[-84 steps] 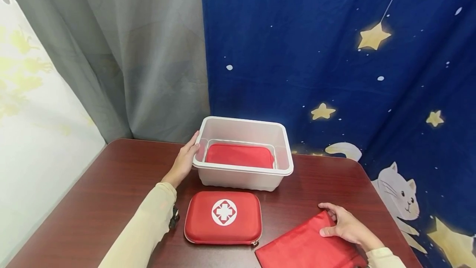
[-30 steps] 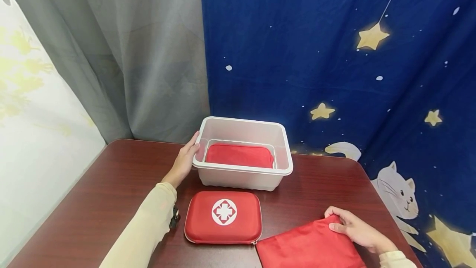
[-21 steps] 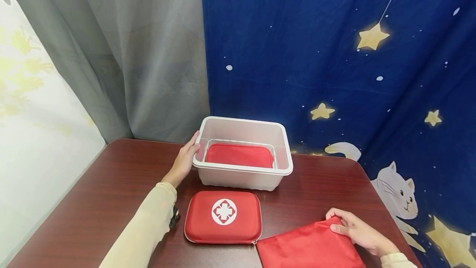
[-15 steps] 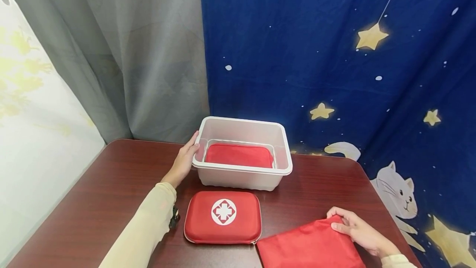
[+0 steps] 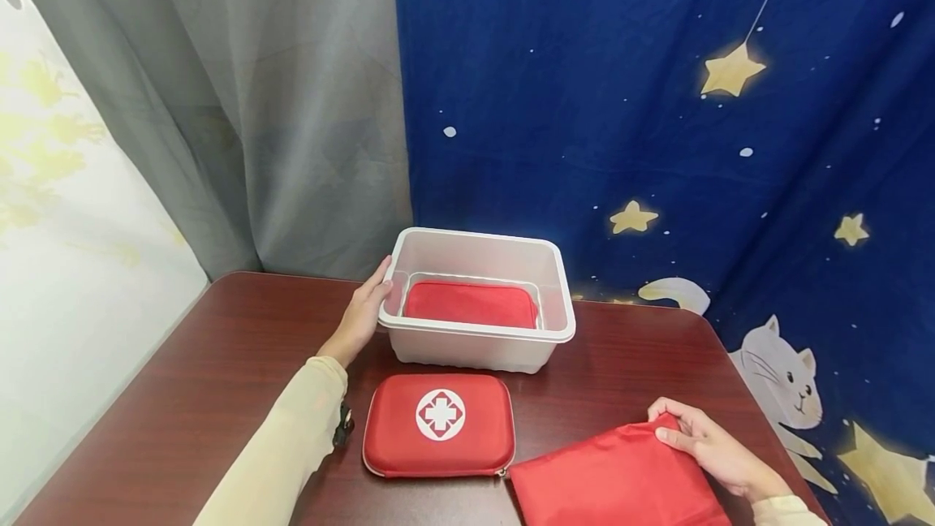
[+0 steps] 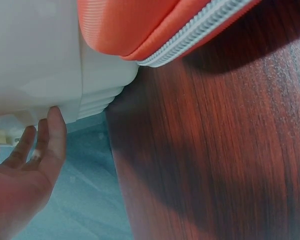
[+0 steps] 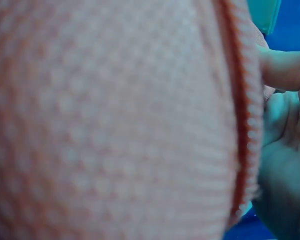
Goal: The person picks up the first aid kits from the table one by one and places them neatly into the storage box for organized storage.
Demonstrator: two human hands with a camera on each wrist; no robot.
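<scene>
A translucent white plastic bin [image 5: 478,351] stands at the back of the table, with a flat red pouch [image 5: 471,305] on its floor. My left hand [image 5: 359,316] holds the bin's left rim; in the left wrist view its fingers [image 6: 55,137] lie against the outer wall. Before the bin lies a red zippered first-aid case [image 5: 398,428] with a white cross. At the front right, my right hand [image 5: 712,445] pinches the far right corner of a soft red fabric bag [image 5: 621,477], thumb on top. Close, blurred mesh-like fabric [image 7: 125,120] fills most of the right wrist view.
The dark red wooden table [image 5: 241,372] has rounded back corners. A grey curtain [image 5: 321,120] and a blue star-patterned curtain [image 5: 540,104] hang right behind it. The bag's left corner lies close to the case's zipper pull [image 5: 501,473].
My right hand has gone from lying on the bag's edge to pinching its corner, and has shifted slightly right with it. The left hand, bin and case have stayed put.
</scene>
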